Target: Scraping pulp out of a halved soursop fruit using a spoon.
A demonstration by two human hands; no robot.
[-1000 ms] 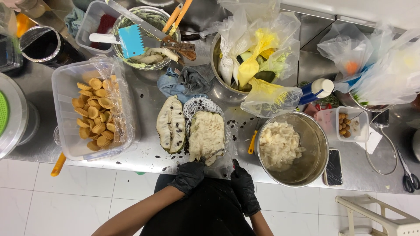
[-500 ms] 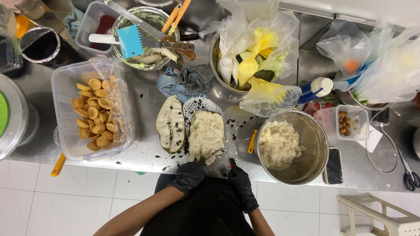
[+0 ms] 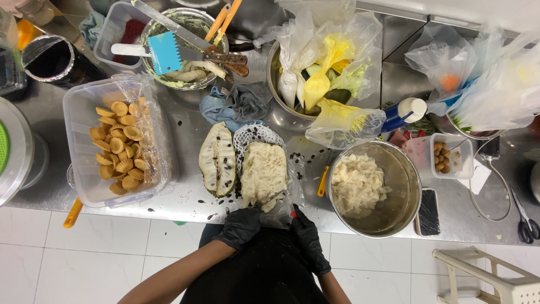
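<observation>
A peeled white fruit half [image 3: 263, 171] lies on a plastic sheet and netting at the steel counter's near edge. Beside it on the left lies the other half [image 3: 217, 159], with dark seeds in it. My left hand [image 3: 242, 225], in a black glove, is at the near end of the peeled half, and a thin metal blade [image 3: 272, 198] sticks out from its fingers onto the pulp. My right hand [image 3: 306, 239], also gloved, rests at the counter edge against the plastic sheet, just right of the fruit. Its grip is hidden.
A steel bowl [image 3: 394, 208] of white pulp stands to the right, next to a phone [image 3: 428, 211]. A clear tub [image 3: 79, 169] of small pastry shells sits on the left. Bags of produce [image 3: 329, 73], a spray bottle [image 3: 402, 112], a bowl with knives [image 3: 185, 50] and a cloth [image 3: 236, 104] stand behind. Black seeds are scattered about.
My right hand has moved slightly toward the fruit's near end. My left hand stays at the fruit and the blade now shows on the pulp.
</observation>
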